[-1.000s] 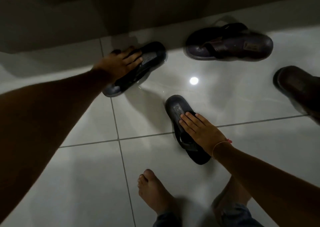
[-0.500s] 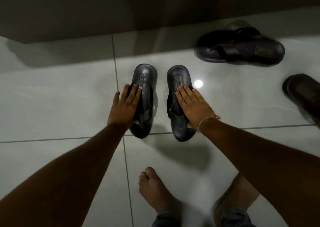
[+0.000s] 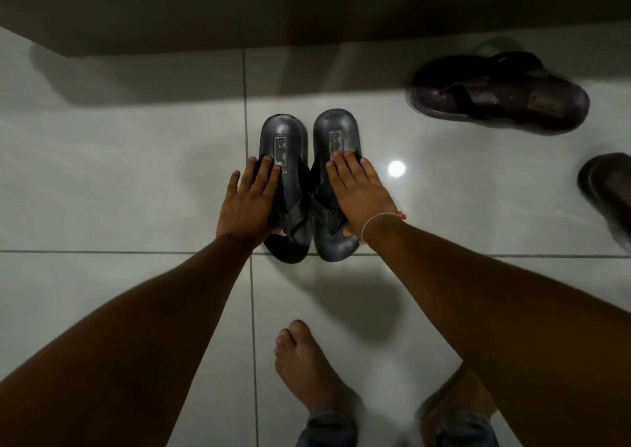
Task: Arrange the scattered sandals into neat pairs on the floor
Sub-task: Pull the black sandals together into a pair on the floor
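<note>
Two dark grey sandals lie side by side on the white tiled floor, heels pointing away from me. My left hand grips the left sandal across its strap, fingers on the sole and thumb tucked underneath. My right hand grips the right sandal the same way. The two sandals almost touch along their inner edges. A dark brown sandal lies crosswise at the upper right. Another brown sandal is cut off by the right edge.
A dark wall or step runs along the far side of the floor. My bare left foot stands on the tiles close below the pair, and my other leg is beside it. A light reflection glints right of the pair.
A second ago the grey sandals lay apart and askew. My hands have drawn them together into a parallel pair and closed the gap between them.
</note>
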